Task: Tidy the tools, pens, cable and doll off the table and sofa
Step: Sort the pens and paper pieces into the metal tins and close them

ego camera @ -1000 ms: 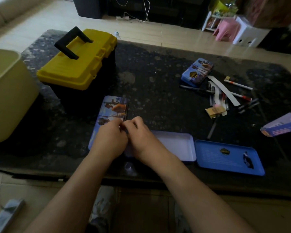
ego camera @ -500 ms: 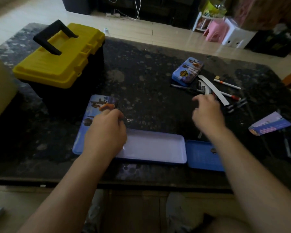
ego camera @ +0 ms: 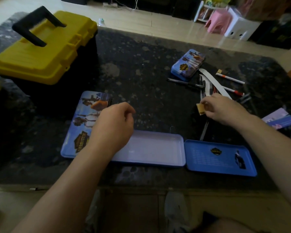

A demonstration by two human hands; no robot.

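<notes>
One yellow toolbox (ego camera: 45,52), one closed tin (ego camera: 188,64)

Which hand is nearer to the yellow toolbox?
Left. The left hand is over the printed tin lid in front of the yellow toolbox; the right hand is far across the table at the pens, pinching a small tan item.

- We find the room dim, the dark worktop (ego camera: 149,73) underexposed and swallowing detail.
- Daylight glares off the pale floor (ego camera: 166,22) along the top.
- Our wide lens bows the edges, and the upper right corner smears with blur.
- Deep shadow pools beside the toolbox (ego camera: 45,52).
</notes>
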